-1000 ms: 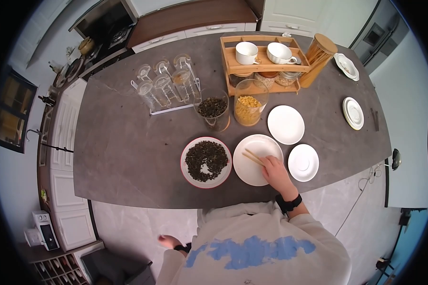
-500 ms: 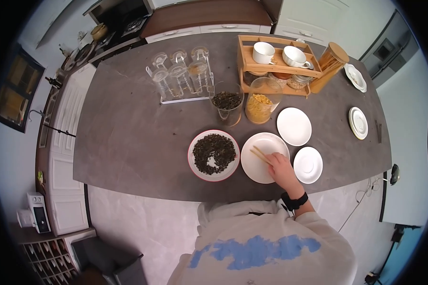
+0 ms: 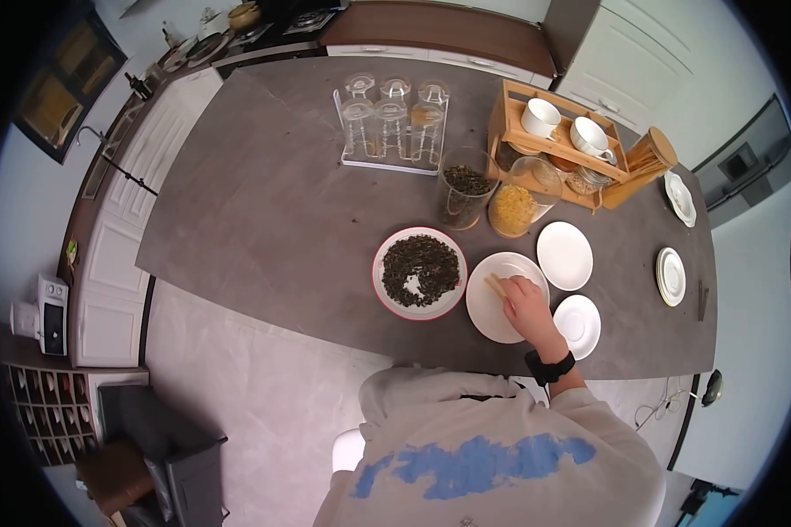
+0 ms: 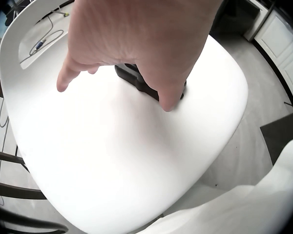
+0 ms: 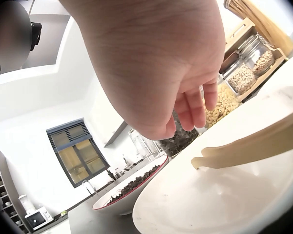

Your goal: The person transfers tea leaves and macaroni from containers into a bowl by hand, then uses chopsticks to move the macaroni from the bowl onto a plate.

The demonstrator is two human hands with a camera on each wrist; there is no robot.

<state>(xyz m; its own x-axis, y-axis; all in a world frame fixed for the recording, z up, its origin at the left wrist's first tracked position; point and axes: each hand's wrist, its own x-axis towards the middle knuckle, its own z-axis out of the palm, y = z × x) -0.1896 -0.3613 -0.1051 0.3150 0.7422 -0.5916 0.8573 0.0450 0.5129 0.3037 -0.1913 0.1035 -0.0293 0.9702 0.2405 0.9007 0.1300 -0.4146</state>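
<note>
My right hand [image 3: 527, 307] is over the right part of a white plate [image 3: 485, 318]. Wooden tongs [image 3: 498, 286] lie in that plate with their tips toward the back left. In the right wrist view the fingers hang loosely bent above the tongs [image 5: 254, 146], with a gap between. My left hand [image 4: 141, 39] is over a white chair seat [image 4: 102, 161], and the head view does not show it. A black object [image 4: 136, 80] sits by its thumb, partly hidden behind the hand; I cannot tell whether the fingers hold it.
Left of the plate is a red-rimmed bowl [image 3: 380, 285] of dark dried leaves. Two smaller white plates [image 3: 564, 255] lie to its right. Behind are jars of dark leaves [image 3: 462, 198] and yellow pasta [image 3: 512, 209], a glass rack [image 3: 391, 164] and a wooden shelf [image 3: 518, 132].
The head view has turned, so the table appears shifted right. My right hand has moved a little further forward over the tongs. The left hand has gone out of the head view.
</note>
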